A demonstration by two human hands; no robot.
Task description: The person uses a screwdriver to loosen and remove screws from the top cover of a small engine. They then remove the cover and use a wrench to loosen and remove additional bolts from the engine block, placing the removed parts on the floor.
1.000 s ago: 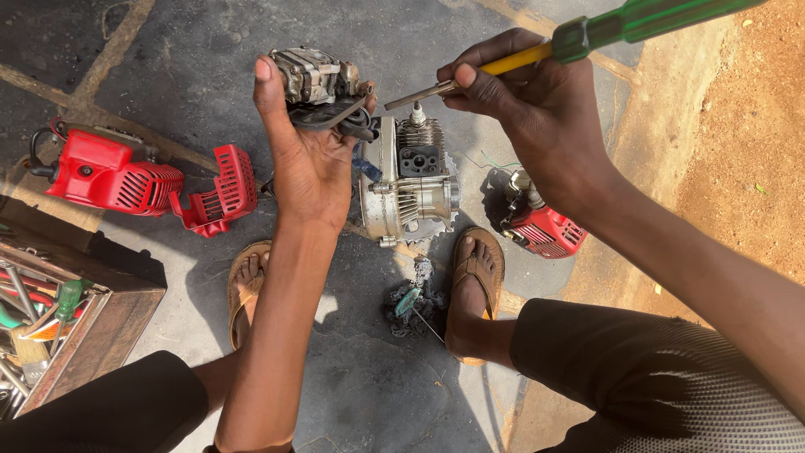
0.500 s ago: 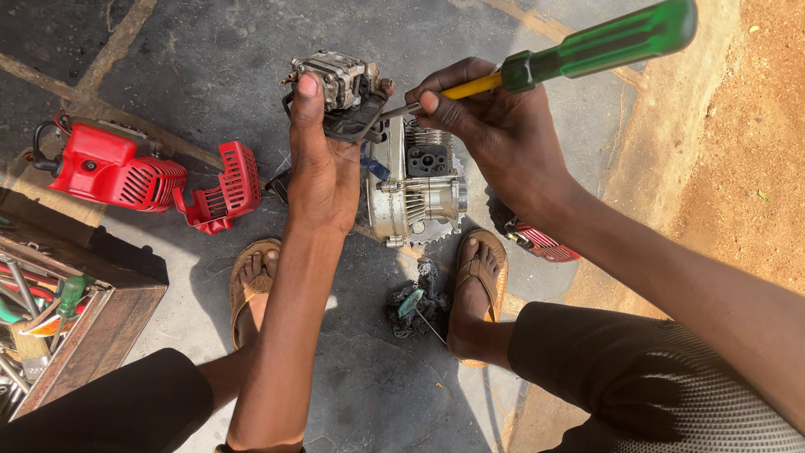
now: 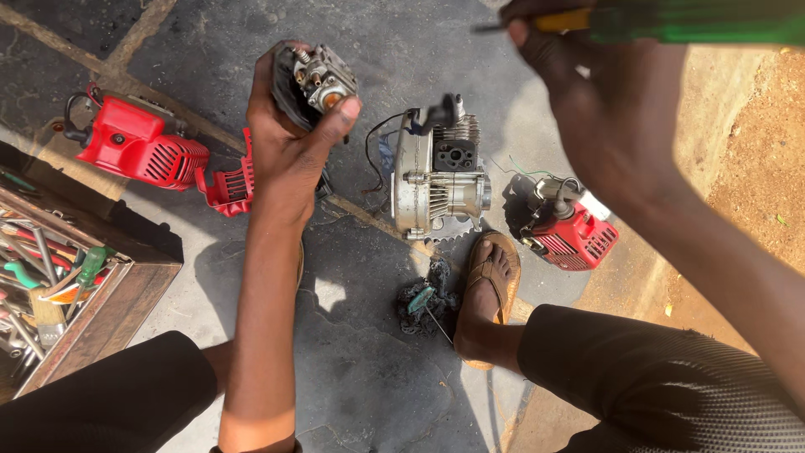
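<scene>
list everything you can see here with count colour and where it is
carburettor: 1, grey metal, held up in left hand
screwdriver: 1, green handle with yellow collar, top right, in right hand
engine block: 1, silver and black, on the ground, centre
engine covers: 2 larger red pieces, ground left, plus 1 at right
toolbox: 1, wooden, lower left, full of tools
rag: 1, dark, beside the foot
sandalled foot: 1, brown sandal, centre
left hand: gripping carburettor
right hand: gripping screwdriver

Single head-worn view, looking steeply down from above, close over the raised hands, concrete floor (image 3: 377,352) below
</scene>
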